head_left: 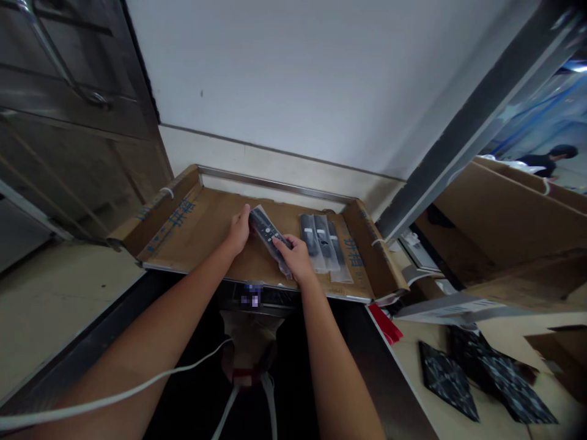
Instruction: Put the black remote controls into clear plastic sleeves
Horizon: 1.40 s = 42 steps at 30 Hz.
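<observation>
Black remote in a clear bag (268,235) lies near the middle of the cardboard tray (192,229), gripped at both ends, probably to steady it. Left hand (239,231) curls over the far end; right hand (296,256) clasps the near end. More bagged remotes (323,241) rest toward the tray's right edge.

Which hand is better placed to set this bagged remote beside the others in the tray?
Probably the right hand: it grips the bagged remote at the end nearest the row of bagged remotes; the left hand holds the far end.
</observation>
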{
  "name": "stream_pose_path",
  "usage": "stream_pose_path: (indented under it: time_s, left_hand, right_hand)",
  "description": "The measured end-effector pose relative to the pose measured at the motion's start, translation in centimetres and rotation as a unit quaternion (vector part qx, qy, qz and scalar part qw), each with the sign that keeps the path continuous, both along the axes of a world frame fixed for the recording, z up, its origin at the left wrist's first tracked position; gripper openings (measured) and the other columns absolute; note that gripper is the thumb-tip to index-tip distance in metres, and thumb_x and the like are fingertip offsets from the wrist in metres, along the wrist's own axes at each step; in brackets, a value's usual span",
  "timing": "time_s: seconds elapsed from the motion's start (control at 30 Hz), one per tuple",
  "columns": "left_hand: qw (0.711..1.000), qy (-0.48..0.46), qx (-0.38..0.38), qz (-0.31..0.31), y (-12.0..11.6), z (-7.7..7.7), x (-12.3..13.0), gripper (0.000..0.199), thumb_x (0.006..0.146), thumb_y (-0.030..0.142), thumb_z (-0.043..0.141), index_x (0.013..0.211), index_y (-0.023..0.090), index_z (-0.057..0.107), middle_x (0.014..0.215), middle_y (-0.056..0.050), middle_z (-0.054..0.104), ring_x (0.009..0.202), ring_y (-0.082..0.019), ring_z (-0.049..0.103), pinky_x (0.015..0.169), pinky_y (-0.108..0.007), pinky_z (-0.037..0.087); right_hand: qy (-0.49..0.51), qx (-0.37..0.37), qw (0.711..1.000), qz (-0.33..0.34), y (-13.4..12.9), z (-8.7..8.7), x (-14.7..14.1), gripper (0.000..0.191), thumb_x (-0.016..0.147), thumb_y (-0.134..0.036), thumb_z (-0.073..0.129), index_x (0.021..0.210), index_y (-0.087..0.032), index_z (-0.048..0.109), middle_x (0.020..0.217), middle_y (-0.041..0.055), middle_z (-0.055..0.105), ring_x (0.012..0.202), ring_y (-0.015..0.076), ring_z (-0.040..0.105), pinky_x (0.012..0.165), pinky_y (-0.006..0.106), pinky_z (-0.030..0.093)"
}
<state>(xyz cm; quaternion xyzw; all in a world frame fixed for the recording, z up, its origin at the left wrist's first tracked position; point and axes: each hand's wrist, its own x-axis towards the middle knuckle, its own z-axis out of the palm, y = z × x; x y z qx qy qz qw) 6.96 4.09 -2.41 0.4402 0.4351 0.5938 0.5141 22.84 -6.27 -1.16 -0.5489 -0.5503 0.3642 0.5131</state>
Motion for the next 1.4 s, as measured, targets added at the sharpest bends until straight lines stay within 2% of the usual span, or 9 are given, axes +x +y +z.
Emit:
stream_pose_path:
  time_s: [0.27,0.47,0.63,0.83,0.93,1.13,1.2,1.3,1.4]
  left_hand:
    - [1.000,0.018,-0.019,-0.004,0.0,1.2,-0.3,0.057,0.085,0.071,0.052,0.058,0.021,0.048,0.049,0.001,0.047,0.040,-0.013,0.047,0.040,-0.025,0.037]
    - [0.993,0.106,0.033,-0.049,0.3,5.0,0.2,0.059,0.092,0.061,0.049,0.051,0.019,0.052,0.043,-0.002,0.049,0.037,-0.013,0.045,0.041,-0.024,0.034]
    - [0.963,0.241,0.064,-0.106,0.2,8.4,1.4,0.058,0.097,0.043,0.049,0.046,0.018,0.053,0.036,-0.001,0.044,0.036,-0.014,0.043,0.043,-0.026,0.031]
    - [0.945,0.282,0.152,-0.059,0.0,11.2,2.6,0.051,0.091,0.025,0.061,0.042,0.019,0.048,0.041,0.002,0.034,0.046,-0.015,0.042,0.055,-0.027,0.030]
    - [0.915,0.322,0.235,-0.057,-0.5,12.7,3.3,0.046,0.090,0.020,0.060,0.046,0.019,0.048,0.047,0.002,0.034,0.053,-0.016,0.045,0.063,-0.027,0.033]
    - [0.793,0.516,0.318,-0.063,-2.6,15.1,3.7,0.040,0.101,0.029,0.036,0.073,0.017,0.062,0.070,-0.006,0.061,0.072,-0.020,0.057,0.074,-0.030,0.040]
    - [0.791,0.529,0.306,-0.043,-2.8,15.3,3.5,0.041,0.101,0.035,0.032,0.082,0.017,0.063,0.077,-0.008,0.065,0.074,-0.019,0.058,0.073,-0.031,0.041]
    - [0.822,0.507,0.256,-0.039,-2.3,15.3,2.9,0.043,0.093,0.055,0.047,0.092,0.017,0.065,0.083,-0.008,0.068,0.073,-0.018,0.058,0.066,-0.030,0.040]
    - [0.813,0.531,0.227,-0.073,-1.5,15.4,2.5,0.049,0.082,0.066,0.058,0.077,0.018,0.065,0.070,-0.007,0.064,0.064,-0.017,0.054,0.061,-0.030,0.036]
  right_hand:
    - [0.017,0.000,1.000,0.016,-0.2,0.5,-0.2,0.039,0.079,-0.056,0.067,0.090,-0.018,0.071,0.076,-0.0008,0.065,0.065,0.0126,0.054,0.059,0.023,0.042]
    - [0.117,-0.047,0.991,0.040,-0.4,0.9,-0.1,0.039,0.078,-0.057,0.068,0.092,-0.021,0.065,0.071,-0.0019,0.061,0.057,0.0125,0.054,0.051,0.023,0.043]
    - [0.137,-0.052,0.988,0.051,-0.5,1.1,0.0,0.040,0.076,-0.059,0.069,0.086,-0.021,0.059,0.067,-0.0037,0.057,0.056,0.0118,0.054,0.051,0.023,0.045]
    - [0.181,-0.058,0.981,0.047,-0.6,1.3,0.1,0.040,0.069,-0.052,0.078,0.085,-0.021,0.059,0.069,-0.0047,0.056,0.059,0.0110,0.054,0.056,0.023,0.047]
    - [0.165,-0.033,0.985,0.040,-0.5,1.3,0.1,0.036,0.067,-0.045,0.081,0.083,-0.020,0.061,0.072,-0.0036,0.058,0.063,0.0107,0.054,0.060,0.022,0.045]
    - [0.140,0.000,0.990,0.004,0.1,0.3,0.1,0.038,0.065,-0.045,0.081,0.084,-0.018,0.062,0.072,-0.0039,0.058,0.063,0.0103,0.049,0.058,0.021,0.040]
    - [0.128,0.003,0.992,-0.010,0.1,0.0,0.1,0.037,0.066,-0.045,0.080,0.083,-0.018,0.061,0.070,-0.0044,0.057,0.061,0.0102,0.047,0.057,0.022,0.039]
    - [0.114,0.011,0.993,-0.023,0.1,-0.1,0.0,0.036,0.065,-0.044,0.081,0.079,-0.019,0.059,0.066,-0.0056,0.053,0.058,0.0096,0.043,0.054,0.022,0.036]
    - [0.100,0.014,0.995,-0.017,0.0,-0.1,0.0,0.038,0.064,-0.046,0.082,0.073,-0.020,0.055,0.062,-0.0067,0.048,0.055,0.0091,0.039,0.052,0.022,0.032]
